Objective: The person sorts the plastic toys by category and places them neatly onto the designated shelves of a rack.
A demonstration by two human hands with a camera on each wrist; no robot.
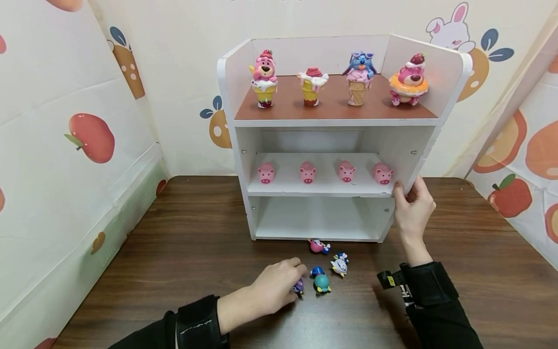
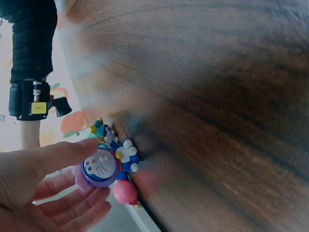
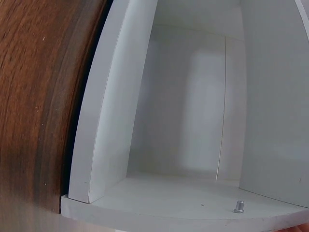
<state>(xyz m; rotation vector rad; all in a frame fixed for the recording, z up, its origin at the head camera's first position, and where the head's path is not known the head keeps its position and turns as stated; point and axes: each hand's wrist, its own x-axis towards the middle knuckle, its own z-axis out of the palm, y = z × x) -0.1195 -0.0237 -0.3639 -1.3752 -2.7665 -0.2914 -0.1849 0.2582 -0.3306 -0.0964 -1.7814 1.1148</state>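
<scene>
My left hand (image 1: 275, 287) is low over the table, its thumb and fingers pinching a small Doraemon figurine in a purple hood (image 2: 100, 166). Just right of it lie a teal figurine with a blue hat (image 1: 321, 282), a white-and-blue figurine (image 1: 339, 265) and a pink-and-blue figurine (image 1: 317, 246). With thumb at the front edge and fingers outside, my right hand (image 1: 413, 211) grips the right side panel of the white shelf unit (image 1: 335, 123). In the right wrist view only a bit of a finger shows at the lower right corner; the shelf's bottom compartment (image 3: 178, 111) fills most of it.
Several pink pig figures (image 1: 307, 172) stand in a row on the middle shelf. Ice-cream-cone figures (image 1: 357, 80) and a bear in an orange ring (image 1: 409, 83) line the brown top. Dark wooden table (image 1: 187, 252) lies beneath; papered walls stand behind and at both sides.
</scene>
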